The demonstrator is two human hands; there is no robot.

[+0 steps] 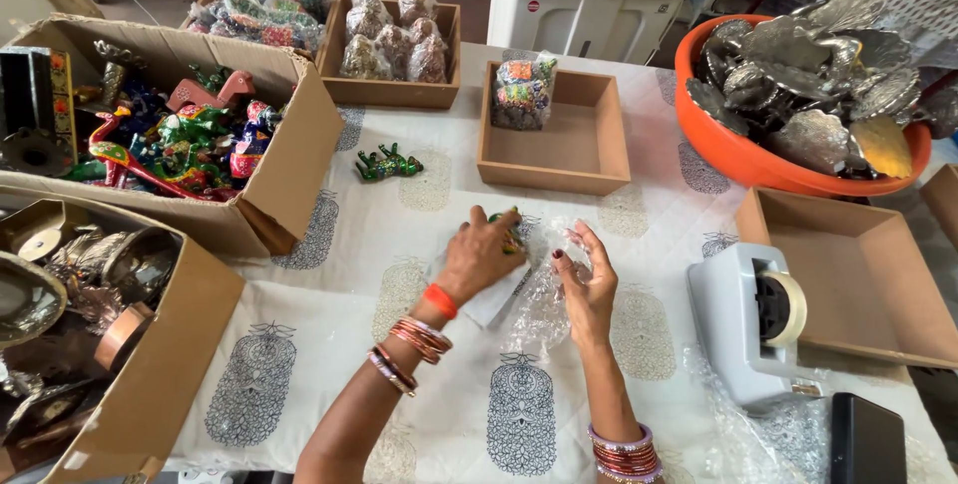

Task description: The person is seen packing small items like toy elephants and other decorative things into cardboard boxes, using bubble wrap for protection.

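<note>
A small green figurine (507, 228) is gripped by the left hand (481, 254); clear wrap (544, 294) is pinched by the right hand (584, 284). Thin wrap could be torn if tugged.

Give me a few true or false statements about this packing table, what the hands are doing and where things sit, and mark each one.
1. The left hand presses a small green painted figurine onto clear plastic wrap. True.
2. The grey tape dispenser sits by the left hand. False: it is beyond the right hand.
3. The round orange plastic tub holds silvery metal leaf-shaped pieces. True.
4. The shallow brown cardboard tray ahead of the hands is empty. False: one wrapped colourful bundle lies in its corner.
</note>
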